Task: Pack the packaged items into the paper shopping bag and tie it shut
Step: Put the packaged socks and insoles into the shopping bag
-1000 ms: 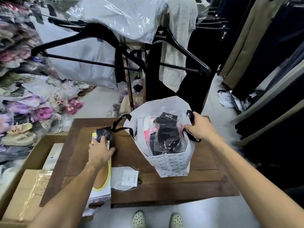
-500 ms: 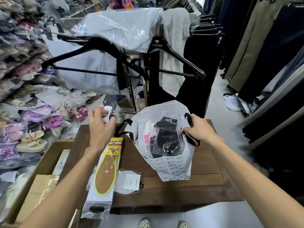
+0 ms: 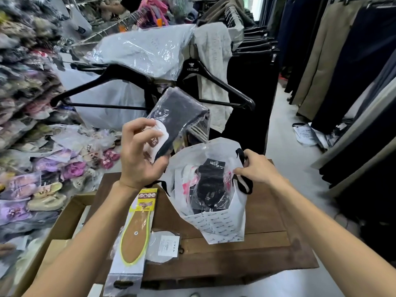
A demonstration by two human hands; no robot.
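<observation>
The wooden table (image 3: 267,249) fills the lower centre of the frame. On it, right of centre, stands the white paper shopping bag (image 3: 218,228), mouth open, with black and pink packets inside. The right hand (image 3: 256,168) pinches the bag's black ribbon handle (image 3: 243,183) at the right rim. The left hand (image 3: 139,157), centre frame, grips a clear-wrapped pack of dark socks (image 3: 177,118), tilted, above and left of the bag's mouth. An insole packet (image 3: 134,239) and a smaller flat packet (image 3: 165,247) lie at lower left on the table.
</observation>
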